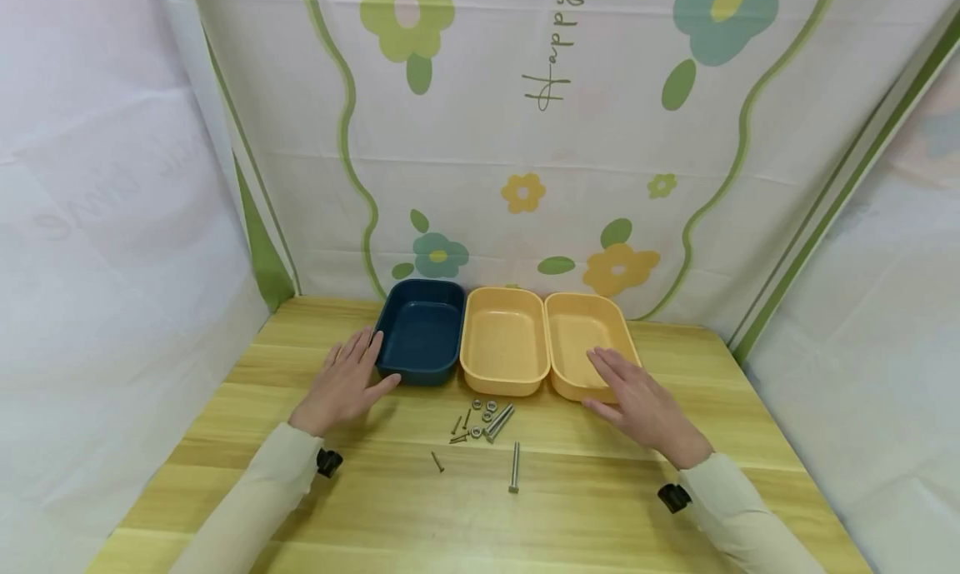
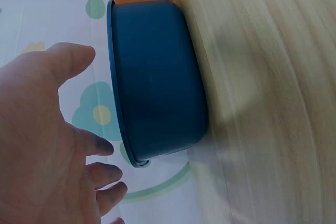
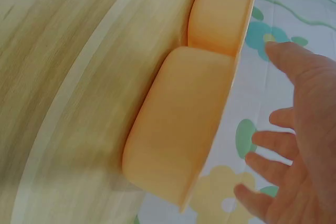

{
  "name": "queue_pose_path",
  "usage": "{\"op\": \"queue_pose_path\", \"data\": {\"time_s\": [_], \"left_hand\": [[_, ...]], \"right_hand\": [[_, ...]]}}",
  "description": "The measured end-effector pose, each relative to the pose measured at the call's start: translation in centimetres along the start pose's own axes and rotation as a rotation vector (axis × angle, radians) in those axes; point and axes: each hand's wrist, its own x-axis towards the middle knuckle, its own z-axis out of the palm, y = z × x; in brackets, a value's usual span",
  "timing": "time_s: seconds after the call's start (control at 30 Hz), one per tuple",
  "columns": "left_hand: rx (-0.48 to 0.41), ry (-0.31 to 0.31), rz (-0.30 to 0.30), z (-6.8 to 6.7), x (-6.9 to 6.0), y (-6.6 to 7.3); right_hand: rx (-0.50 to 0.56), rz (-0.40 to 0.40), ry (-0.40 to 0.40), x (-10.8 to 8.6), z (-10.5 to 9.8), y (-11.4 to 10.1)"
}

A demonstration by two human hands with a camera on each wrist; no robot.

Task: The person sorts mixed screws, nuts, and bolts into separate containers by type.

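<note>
On the table [image 1: 405, 524], bolts [image 1: 515, 466], nuts [image 1: 487, 416] and screws [image 1: 437, 462] lie at six o'clock from the trays [image 1: 504, 387], seemingly all still outside. My left hand [image 1: 345, 391] and right hand [image 1: 648, 403] grip nothing.

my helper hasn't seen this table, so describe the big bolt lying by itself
On the wooden table, find the middle bin of three. Below it in the head view, past two big bolts lying close together, is the lone silvery bolt. Unlike that pair it lies apart, and it is far bigger than the stray screw to its left.
</note>
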Motion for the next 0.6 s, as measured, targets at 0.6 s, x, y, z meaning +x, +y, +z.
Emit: {"op": "queue_pose_path", "data": {"time_s": [0.6], "left_hand": [[-0.017,-0.013,0.012,0.3,1.4,0.2]], "right_hand": [[0.07,-0.391,-0.006,1.4,-0.4,-3.4]]}}
